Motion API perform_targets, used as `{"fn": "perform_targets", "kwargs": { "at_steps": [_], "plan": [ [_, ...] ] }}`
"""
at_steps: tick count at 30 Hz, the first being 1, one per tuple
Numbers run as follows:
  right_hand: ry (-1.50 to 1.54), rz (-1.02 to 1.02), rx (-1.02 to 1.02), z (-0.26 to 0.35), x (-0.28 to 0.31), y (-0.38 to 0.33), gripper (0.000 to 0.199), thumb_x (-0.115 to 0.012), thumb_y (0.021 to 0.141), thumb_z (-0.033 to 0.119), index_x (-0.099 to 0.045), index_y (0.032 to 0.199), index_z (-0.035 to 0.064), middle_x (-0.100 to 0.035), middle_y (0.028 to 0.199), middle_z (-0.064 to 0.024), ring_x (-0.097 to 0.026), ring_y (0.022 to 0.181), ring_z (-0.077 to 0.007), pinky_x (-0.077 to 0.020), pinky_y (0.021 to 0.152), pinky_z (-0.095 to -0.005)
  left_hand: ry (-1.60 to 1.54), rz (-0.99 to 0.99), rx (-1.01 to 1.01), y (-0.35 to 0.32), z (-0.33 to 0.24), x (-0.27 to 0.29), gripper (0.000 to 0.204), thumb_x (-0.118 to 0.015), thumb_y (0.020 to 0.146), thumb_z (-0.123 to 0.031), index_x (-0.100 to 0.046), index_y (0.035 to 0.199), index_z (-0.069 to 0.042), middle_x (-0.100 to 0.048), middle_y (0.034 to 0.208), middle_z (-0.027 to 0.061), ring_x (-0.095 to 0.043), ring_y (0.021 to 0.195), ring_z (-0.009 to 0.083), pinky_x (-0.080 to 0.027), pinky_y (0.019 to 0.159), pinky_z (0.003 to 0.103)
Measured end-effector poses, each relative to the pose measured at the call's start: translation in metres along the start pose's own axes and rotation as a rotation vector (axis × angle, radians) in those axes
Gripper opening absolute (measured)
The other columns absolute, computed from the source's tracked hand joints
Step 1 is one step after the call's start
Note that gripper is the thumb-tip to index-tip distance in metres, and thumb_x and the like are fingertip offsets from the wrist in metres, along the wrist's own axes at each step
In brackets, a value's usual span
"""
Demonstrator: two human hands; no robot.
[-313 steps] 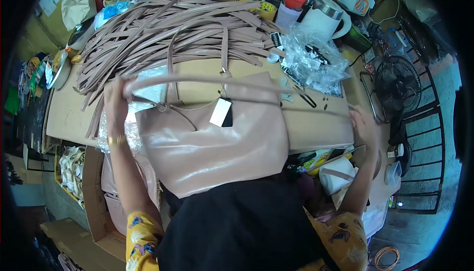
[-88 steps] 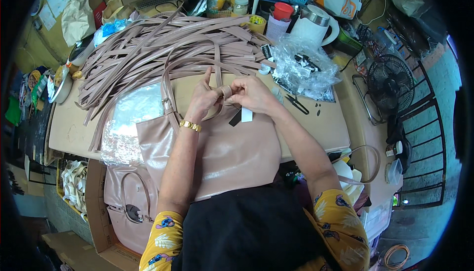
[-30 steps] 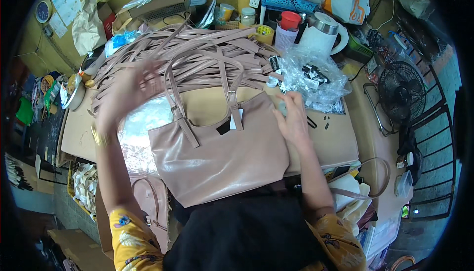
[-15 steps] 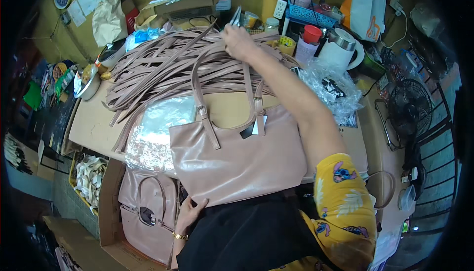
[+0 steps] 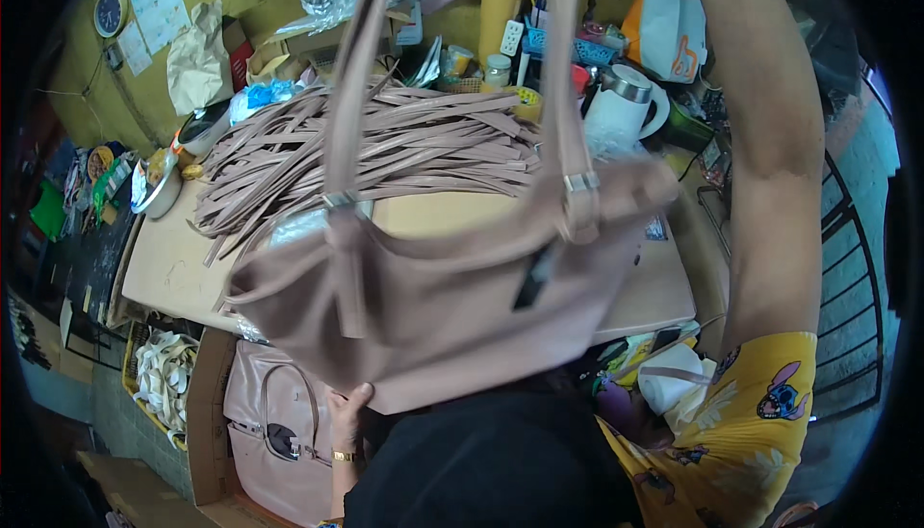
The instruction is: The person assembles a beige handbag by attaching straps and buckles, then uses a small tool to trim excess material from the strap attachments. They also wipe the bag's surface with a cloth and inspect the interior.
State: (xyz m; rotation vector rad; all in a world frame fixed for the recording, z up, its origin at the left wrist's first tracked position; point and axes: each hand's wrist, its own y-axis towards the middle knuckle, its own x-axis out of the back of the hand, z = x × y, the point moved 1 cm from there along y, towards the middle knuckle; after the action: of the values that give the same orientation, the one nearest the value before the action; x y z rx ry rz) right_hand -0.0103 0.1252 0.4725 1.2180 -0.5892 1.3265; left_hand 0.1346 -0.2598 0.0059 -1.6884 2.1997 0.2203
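Observation:
A dusty-pink handbag [image 5: 462, 335] hangs lifted in front of me, blurred by motion, above the near edge of the table. Its two long handles run up past the upper edge of the view, and a dark tag [image 5: 530, 280] dangles on its side. Low on the bag's left bottom corner, my left hand [image 5: 346, 414] grips it with the thumb over the edge; its other fingers are mostly hidden. My right arm reaches up at the right, and the hand itself is beyond the top edge. Another pink bag [image 5: 255, 408] lies in a cardboard box [image 5: 207, 403] at the lower left.
A heap of pink straps [image 5: 279, 157] covers the back of the table [image 5: 183, 249]. Behind it stand a white kettle [image 5: 619, 109], a jar [image 5: 497, 72] and a blue basket [image 5: 587, 50]. A yellow basket [image 5: 132, 366] with pale scraps is at the left.
The handbag has risen off the table toward me, its handles now stretched upward. My right hand has gone up out of view; my left hand stays at the bag's lower corner.

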Motion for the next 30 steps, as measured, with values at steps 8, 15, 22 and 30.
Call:
{"fn": "perform_targets", "kwargs": {
  "at_steps": [8, 15, 22, 30],
  "plan": [
    [-0.279, 0.062, -0.203, -0.053, -0.058, 0.042, 0.033, -0.064, 0.076, 0.005, -0.056, 0.108, 0.0008, -0.066, 0.076, -0.0108, -0.065, 0.063, -0.0205, -0.0517, 0.057, -0.0286, -0.02, 0.034, -0.164, 0.033, 0.014, 0.008, 0.078, -0.081, 0.074, -0.019, -0.038, 0.135, 0.002, -0.056, 0.118, 0.0142, -0.058, 0.099, 0.0195, -0.049, 0.086, 0.033],
    [-0.325, -0.037, -0.157, -0.049, -0.037, 0.037, 0.032, -0.065, 0.076, 0.004, -0.057, 0.106, 0.0003, -0.066, 0.076, -0.0107, -0.065, 0.064, -0.0199, -0.0527, 0.056, -0.0287, 0.104, 0.026, -0.137, 0.011, 0.055, 0.029, 0.043, -0.074, 0.08, -0.014, -0.056, 0.116, 0.002, -0.062, 0.099, 0.0065, -0.059, 0.081, 0.0157, -0.05, 0.07, 0.031],
    [-0.371, -0.009, -0.171, -0.058, -0.056, 0.059, 0.031, -0.066, 0.075, 0.004, -0.059, 0.104, -0.0002, -0.066, 0.076, -0.0106, -0.066, 0.064, -0.0194, -0.0537, 0.056, -0.0287, 0.041, 0.277, -0.06, 0.018, 0.006, -0.037, 0.072, -0.082, 0.075, -0.016, -0.04, 0.132, -0.002, -0.055, 0.123, 0.0101, -0.053, 0.112, 0.0167, -0.046, 0.093, 0.032],
    [-0.361, -0.154, -0.029, -0.027, -0.006, 0.047, 0.029, -0.068, 0.075, 0.004, -0.061, 0.102, -0.0008, -0.067, 0.076, -0.0106, -0.066, 0.064, -0.0188, -0.0549, 0.056, -0.0288, 0.527, 0.05, -0.311, 0.061, 0.019, -0.051, 0.038, -0.078, 0.084, -0.023, -0.066, 0.108, 0.004, -0.071, 0.092, 0.0084, -0.065, 0.087, 0.0185, -0.05, 0.083, 0.035]
  ]
}}
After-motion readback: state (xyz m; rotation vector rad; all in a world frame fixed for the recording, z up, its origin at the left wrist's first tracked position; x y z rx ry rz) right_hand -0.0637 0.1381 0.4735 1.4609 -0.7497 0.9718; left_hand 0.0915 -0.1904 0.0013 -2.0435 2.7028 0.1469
